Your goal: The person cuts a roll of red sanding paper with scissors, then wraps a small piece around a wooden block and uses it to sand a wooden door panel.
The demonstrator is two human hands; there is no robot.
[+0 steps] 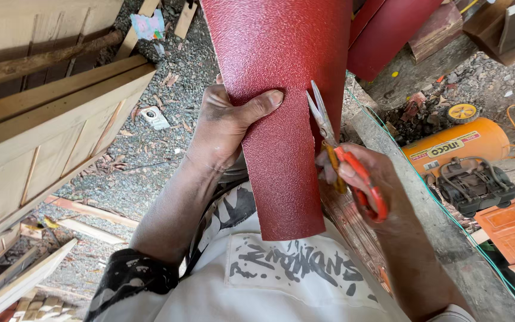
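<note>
One long strip of red sandpaper (281, 119) hung in front of the person's chest, its long axis running away from the body. The left hand (225, 128) was clamped on its left edge, thumb pressed flat across the grit. Just to the right, the right hand (365, 185) gripped orange-handled scissors (335, 149), blades parted at the strip's right edge, pointing along its length. Pale wooden panels (49, 119) stood left; an orange compressor tank (457, 146) lay right.

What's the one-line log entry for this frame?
left hand: grips red sandpaper sheet, thumb on top | right hand: holds orange-handled scissors, blades open at sheet's right edge | nearby: wooden panels, orange compressor
</note>
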